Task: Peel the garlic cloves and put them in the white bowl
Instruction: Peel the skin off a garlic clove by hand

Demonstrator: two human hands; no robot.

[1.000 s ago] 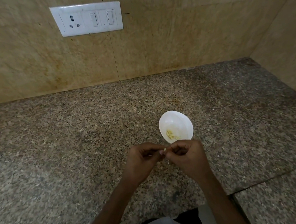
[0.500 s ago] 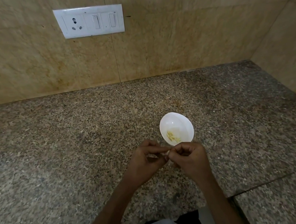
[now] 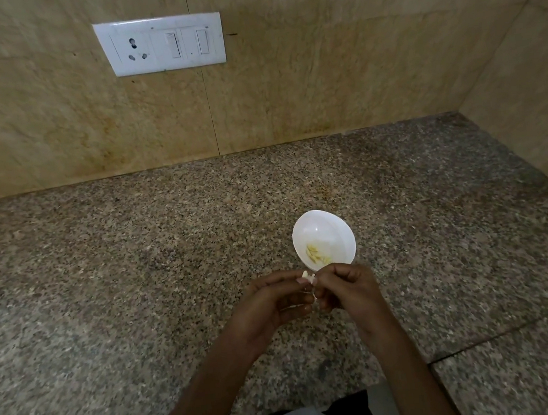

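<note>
garlic clove (image 3: 308, 276) now peeks out | left hand (image 3: 269, 304) and right hand (image 3: 345, 289) grips both pinch it | rest hidden

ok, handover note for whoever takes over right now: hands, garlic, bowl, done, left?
Left hand pinches a garlic clove above the counter, on the near side of the bowl.
Right hand pinches the same clove; skin looks partly off.
The bowl sits on the counter with a few peeled cloves inside.
Done: those cloves. Left: finish peeling this one, drop it in. No more unpeeled garlic in view.
</note>
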